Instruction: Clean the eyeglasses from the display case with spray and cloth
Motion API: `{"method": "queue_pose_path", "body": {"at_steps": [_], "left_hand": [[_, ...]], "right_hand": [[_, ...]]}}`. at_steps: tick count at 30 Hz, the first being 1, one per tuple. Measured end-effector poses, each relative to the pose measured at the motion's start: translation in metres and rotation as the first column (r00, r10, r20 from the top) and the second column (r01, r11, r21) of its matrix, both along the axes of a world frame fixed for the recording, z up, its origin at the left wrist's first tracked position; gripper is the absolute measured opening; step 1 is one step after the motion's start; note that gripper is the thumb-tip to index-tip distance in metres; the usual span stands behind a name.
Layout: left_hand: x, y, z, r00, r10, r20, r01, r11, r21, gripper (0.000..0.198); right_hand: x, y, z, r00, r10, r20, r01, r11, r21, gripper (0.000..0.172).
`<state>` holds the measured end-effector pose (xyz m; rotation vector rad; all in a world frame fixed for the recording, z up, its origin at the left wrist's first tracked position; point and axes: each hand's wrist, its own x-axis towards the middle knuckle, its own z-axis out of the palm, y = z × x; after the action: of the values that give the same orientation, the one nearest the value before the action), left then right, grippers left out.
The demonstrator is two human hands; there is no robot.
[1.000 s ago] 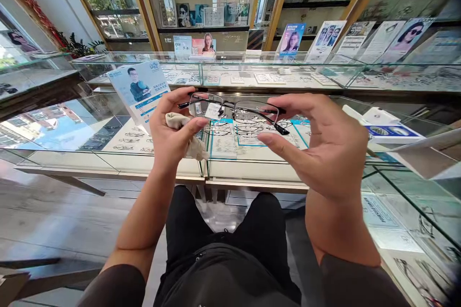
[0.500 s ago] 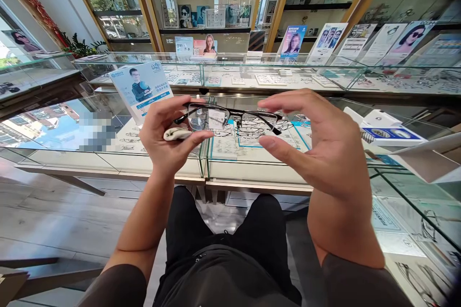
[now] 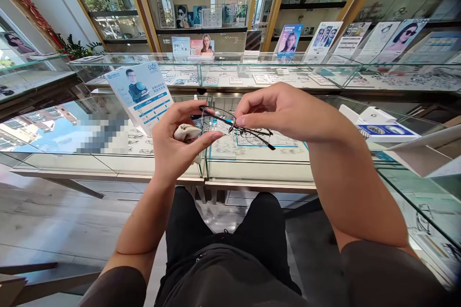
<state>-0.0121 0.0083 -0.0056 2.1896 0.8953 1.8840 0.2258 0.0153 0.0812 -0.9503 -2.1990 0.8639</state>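
the glasses (image 3: 230,123) are at centre, above the counter (image 3: 259,170). the left hand (image 3: 175,146) grips them between thumb and fingers, a cloth (image 3: 185,133) tucked in its palm; the right hand (image 3: 288,111) pinches them near the bridge. at 10 o'clock stands a blue sign (image 3: 140,93), its small chinese characters too blurred to read; at 3 o'clock, a box (image 3: 389,131).

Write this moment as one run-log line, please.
left hand: holds glasses, bunched cloth | right hand: fingertips at glasses' middle | glasses: above display counter
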Motion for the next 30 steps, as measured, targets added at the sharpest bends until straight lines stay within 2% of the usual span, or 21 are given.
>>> {"method": "queue_pose_path", "body": {"at_steps": [2,5,7,10,12,14,16,18,20,22,24,30], "left_hand": [[0.000,0.006,-0.001,0.998,-0.029,-0.051,0.026,0.998,-0.048,0.054],[-0.001,0.020,-0.007,0.990,-0.090,-0.112,0.070,0.984,-0.166,0.060],[-0.006,0.034,-0.015,0.984,-0.105,-0.142,0.064,0.962,-0.266,0.063],[-0.024,0.065,-0.033,0.983,-0.024,-0.182,-0.050,0.919,-0.391,0.056],[-0.039,0.090,-0.049,0.971,0.085,-0.223,-0.180,0.874,-0.451,0.050],[-0.055,0.115,-0.068,0.944,0.174,-0.279,-0.300,0.802,-0.516,0.047],[-0.068,0.137,-0.090,0.913,0.242,-0.329,-0.397,0.712,-0.578,0.046],[-0.076,0.155,-0.111,0.881,0.278,-0.383,-0.467,0.645,-0.605,0.046],[-0.081,0.167,-0.131,0.837,0.296,-0.461,-0.540,0.584,-0.606,0.048],[-0.083,0.173,-0.145,0.797,0.305,-0.521,-0.597,0.521,-0.609,0.052],[-0.083,0.175,-0.153,0.764,0.300,-0.571,-0.638,0.485,-0.598,0.055],[-0.081,0.173,-0.156,0.715,0.276,-0.642,-0.677,0.502,-0.539,0.058]], "right_hand": [[0.009,0.017,-0.004,0.997,0.082,-0.012,-0.083,0.981,-0.174,0.020],[0.032,0.039,-0.025,0.995,0.065,-0.077,-0.090,0.922,-0.377,0.024],[0.055,0.048,-0.046,0.988,-0.037,-0.148,-0.042,0.864,-0.501,0.025],[0.094,0.056,-0.084,0.905,-0.317,-0.284,0.058,0.753,-0.656,0.024],[0.117,0.059,-0.111,0.758,-0.555,-0.343,0.165,0.672,-0.722,0.018],[0.135,0.061,-0.135,0.527,-0.753,-0.395,0.271,0.589,-0.761,0.010],[0.147,0.062,-0.154,0.362,-0.843,-0.397,0.275,0.503,-0.819,0.004],[0.155,0.064,-0.170,0.249,-0.883,-0.398,0.214,0.451,-0.866,0.009],[0.161,0.066,-0.182,0.163,-0.898,-0.408,0.174,0.433,-0.884,0.013],[0.165,0.069,-0.191,0.137,-0.901,-0.413,0.158,0.431,-0.888,0.018],[0.168,0.072,-0.200,0.134,-0.898,-0.418,0.133,0.435,-0.891,0.019],[0.171,0.084,-0.220,0.119,-0.884,-0.451,0.051,0.459,-0.887,0.017]]}}
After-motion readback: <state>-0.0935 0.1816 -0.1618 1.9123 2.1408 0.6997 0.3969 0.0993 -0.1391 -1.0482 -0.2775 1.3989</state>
